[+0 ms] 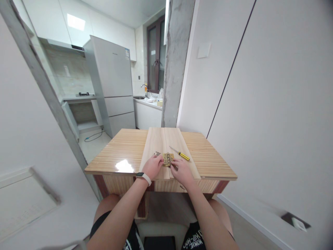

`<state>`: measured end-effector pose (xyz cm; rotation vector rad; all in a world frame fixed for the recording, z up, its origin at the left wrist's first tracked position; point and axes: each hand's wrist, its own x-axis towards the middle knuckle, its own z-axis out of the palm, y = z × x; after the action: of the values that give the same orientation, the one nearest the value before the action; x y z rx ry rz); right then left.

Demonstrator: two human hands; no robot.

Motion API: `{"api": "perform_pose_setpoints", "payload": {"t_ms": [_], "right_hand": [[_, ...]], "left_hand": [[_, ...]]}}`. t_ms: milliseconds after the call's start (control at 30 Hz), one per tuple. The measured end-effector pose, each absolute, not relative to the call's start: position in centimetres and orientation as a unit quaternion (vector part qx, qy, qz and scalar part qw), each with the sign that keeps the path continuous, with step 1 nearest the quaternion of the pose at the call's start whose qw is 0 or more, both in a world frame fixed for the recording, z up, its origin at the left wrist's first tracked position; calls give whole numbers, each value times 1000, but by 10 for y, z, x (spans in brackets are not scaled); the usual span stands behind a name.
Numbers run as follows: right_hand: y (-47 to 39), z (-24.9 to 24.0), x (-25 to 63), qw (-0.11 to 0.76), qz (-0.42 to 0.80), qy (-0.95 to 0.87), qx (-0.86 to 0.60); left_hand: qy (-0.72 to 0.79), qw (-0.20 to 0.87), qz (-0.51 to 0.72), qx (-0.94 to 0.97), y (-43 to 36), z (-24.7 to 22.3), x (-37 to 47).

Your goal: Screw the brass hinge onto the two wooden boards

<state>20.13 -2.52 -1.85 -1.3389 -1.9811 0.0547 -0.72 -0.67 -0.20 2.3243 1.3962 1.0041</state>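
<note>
A brass-coloured hinge (pixel 168 159) lies spread flat across the seam between two pale wooden boards (pixel 157 139), which sit side by side on the table. My left hand (pixel 154 165) has its fingers closed at the hinge's left leaf. At the right leaf's lower corner, my right hand (pixel 182 169) has its fingers bent and pinched together. Both hands seem to grip the hinge edges. Just beyond my left fingers is a small cluster of metal pieces (pixel 157 153), probably screws. A screwdriver (pixel 183 155) with a yellow and black handle rests on the right board, past my right hand.
The wood-grain table (pixel 125 146) has a drawer front below its near edge, close to my knees. White walls (pixel 260 114) stand on both sides. Beyond the table are a grey fridge (pixel 114 69) and a kitchen counter with a sink (pixel 139 98).
</note>
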Motion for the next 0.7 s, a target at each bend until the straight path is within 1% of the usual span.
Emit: {"api": "perform_pose_setpoints", "payload": {"t_ms": [467,700], "right_hand": [[-26,-17,202,371,39,-771,-516],[-19,-9,214,439,43,-725,-529]], "left_hand": [[482,136,352,791,-6,-1,-7],[492,128,377,775,0,-4,-8]]}}
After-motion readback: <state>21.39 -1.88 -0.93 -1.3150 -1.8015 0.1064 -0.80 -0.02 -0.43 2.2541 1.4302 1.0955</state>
